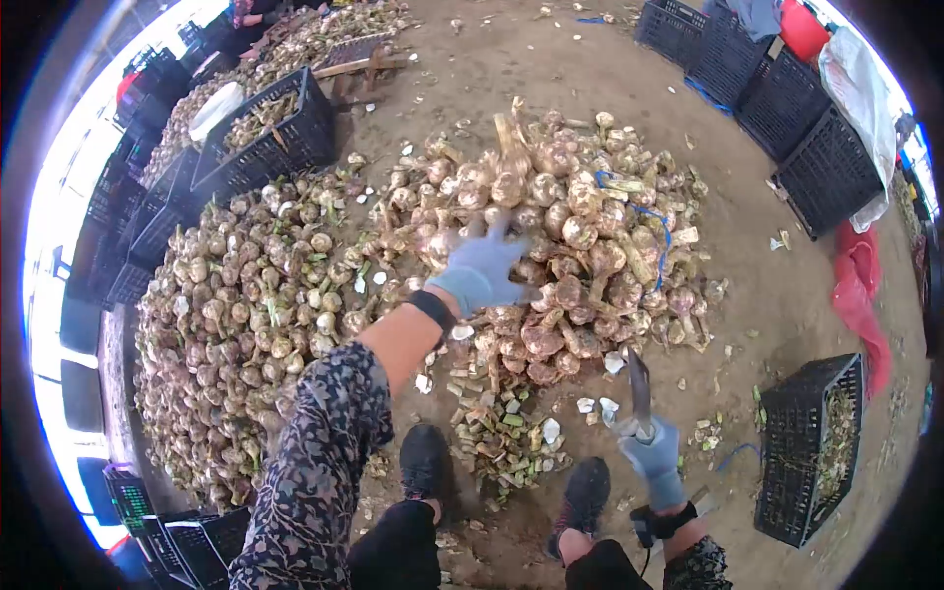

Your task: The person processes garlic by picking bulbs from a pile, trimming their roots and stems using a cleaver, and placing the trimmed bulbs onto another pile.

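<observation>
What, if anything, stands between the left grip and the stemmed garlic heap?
Nothing visible: the left grip appears over the left side of the stemmed garlic heap. The blue strand lies farther right, clear of it.

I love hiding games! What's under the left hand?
Heaped garlic bulbs show around the left hand. Whatever lies directly beneath it is covered and can't be seen.

Bright | white glare both sides | fisheye bowing (black corners) | left grip (484,269) blurred
</observation>
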